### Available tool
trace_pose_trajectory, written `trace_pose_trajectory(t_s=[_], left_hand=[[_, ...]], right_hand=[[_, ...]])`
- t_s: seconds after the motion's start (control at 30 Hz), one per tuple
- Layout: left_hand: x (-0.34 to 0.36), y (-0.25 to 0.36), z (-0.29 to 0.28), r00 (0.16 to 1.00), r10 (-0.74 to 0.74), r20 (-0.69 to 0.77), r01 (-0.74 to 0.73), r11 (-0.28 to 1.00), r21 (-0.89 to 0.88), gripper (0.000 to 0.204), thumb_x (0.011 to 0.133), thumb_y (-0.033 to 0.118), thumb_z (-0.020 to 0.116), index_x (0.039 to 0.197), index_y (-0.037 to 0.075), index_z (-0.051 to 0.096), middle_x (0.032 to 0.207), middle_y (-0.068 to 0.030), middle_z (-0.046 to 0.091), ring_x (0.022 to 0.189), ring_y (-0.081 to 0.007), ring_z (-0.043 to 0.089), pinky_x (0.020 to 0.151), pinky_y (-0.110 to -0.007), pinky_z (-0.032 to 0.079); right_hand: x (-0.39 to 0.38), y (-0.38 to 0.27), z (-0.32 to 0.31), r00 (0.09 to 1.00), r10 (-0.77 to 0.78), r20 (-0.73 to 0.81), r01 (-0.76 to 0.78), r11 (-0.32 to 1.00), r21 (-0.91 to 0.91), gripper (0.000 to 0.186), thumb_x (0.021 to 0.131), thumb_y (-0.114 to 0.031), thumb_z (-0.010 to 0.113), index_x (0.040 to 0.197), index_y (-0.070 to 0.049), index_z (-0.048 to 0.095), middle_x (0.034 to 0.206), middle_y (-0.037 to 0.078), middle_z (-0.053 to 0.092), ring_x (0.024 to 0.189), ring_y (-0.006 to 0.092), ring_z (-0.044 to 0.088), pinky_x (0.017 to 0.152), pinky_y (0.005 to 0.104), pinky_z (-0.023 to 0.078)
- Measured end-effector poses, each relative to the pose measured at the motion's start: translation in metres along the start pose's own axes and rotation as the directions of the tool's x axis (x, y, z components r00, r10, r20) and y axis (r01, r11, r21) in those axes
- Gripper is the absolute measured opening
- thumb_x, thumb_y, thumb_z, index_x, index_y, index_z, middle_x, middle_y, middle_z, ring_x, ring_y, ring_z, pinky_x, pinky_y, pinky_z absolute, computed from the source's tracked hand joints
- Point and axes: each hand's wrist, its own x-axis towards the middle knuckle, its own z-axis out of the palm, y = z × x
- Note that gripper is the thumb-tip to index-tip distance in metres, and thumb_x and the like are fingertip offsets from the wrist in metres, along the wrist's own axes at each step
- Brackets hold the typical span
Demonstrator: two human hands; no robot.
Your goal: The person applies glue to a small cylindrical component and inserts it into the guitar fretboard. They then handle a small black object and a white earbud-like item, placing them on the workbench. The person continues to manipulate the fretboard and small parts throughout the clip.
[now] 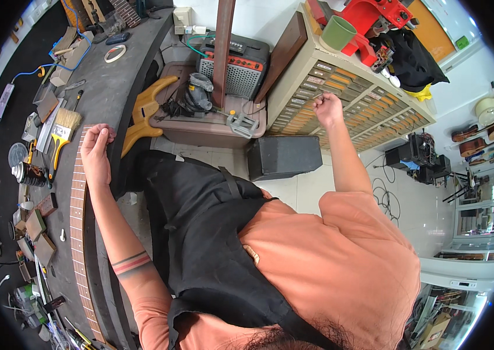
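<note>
My left hand (96, 153) rests at the edge of the workbench, over the upper end of a long fretted guitar neck (78, 219). Its thumb presses against the curled fingers, and whatever may be between them is hidden. Stretched far out to the right, my right hand (328, 109) is in front of a wide cabinet of many small drawers (352, 96). Its fingers are curled in at the drawer fronts; I cannot make out what they grip. Beside my left hand lie a paint brush (63, 131) with a yellow handle and a steel ruler (47, 125).
Tools and small blocks crowd the dark workbench (98, 76). Behind it, a yellow guitar body (142, 114) leans by a brown storage box (200, 131). An amplifier (238, 67) stands near a wooden post (222, 52). A black case (285, 157) sits on the floor below the cabinet.
</note>
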Motion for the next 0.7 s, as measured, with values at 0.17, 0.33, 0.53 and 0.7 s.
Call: trace_pose_trajectory(t_s=[0.17,0.33,0.53,0.7], left_hand=[[0.002,0.001,0.001,1.000,0.021,0.005,-0.021,1.000,-0.001,0.012,0.107,0.009,0.066,0.115,0.000,0.069,0.104,-0.0057,0.069,0.096,-0.0140,0.064,0.090,-0.029,0.049],[0.001,-0.003,-0.003,1.000,0.000,-0.016,0.000,1.000,0.003,0.013,0.107,0.008,0.066,0.115,-0.001,0.069,0.103,-0.0063,0.070,0.096,-0.0142,0.064,0.090,-0.029,0.049],[0.000,0.001,-0.002,0.999,0.001,-0.034,-0.001,1.000,0.008,0.012,0.107,0.007,0.066,0.115,-0.002,0.069,0.104,-0.0070,0.070,0.096,-0.0148,0.064,0.090,-0.029,0.050],[0.003,0.000,0.001,1.000,0.011,-0.014,-0.011,1.000,-0.012,0.012,0.107,0.007,0.066,0.114,-0.002,0.069,0.104,-0.0071,0.069,0.096,-0.0149,0.064,0.091,-0.029,0.050]], right_hand=[[-0.031,-0.003,-0.018,0.998,0.061,0.027,-0.058,0.993,-0.100,0.006,0.096,-0.013,0.055,0.092,-0.010,0.052,0.081,0.004,0.050,0.073,0.0199,0.050,0.076,0.0394,0.049],[-0.066,-0.044,-0.026,0.943,0.331,0.019,-0.275,0.812,-0.515,0.016,0.096,-0.012,0.062,0.111,-0.007,0.064,0.083,0.000,0.054,0.072,0.0157,0.053,0.070,0.0355,0.049],[-0.044,-0.054,0.022,0.902,-0.372,0.217,0.360,0.373,-0.855,0.028,0.095,-0.015,0.074,0.116,0.002,0.072,0.094,0.009,0.074,0.081,0.0211,0.068,0.077,0.0371,0.056],[-0.032,-0.021,0.045,0.823,-0.422,0.380,0.407,-0.030,-0.913,0.027,0.093,-0.015,0.075,0.115,-0.001,0.075,0.099,0.016,0.078,0.093,0.0312,0.075,0.087,0.0401,0.058]])
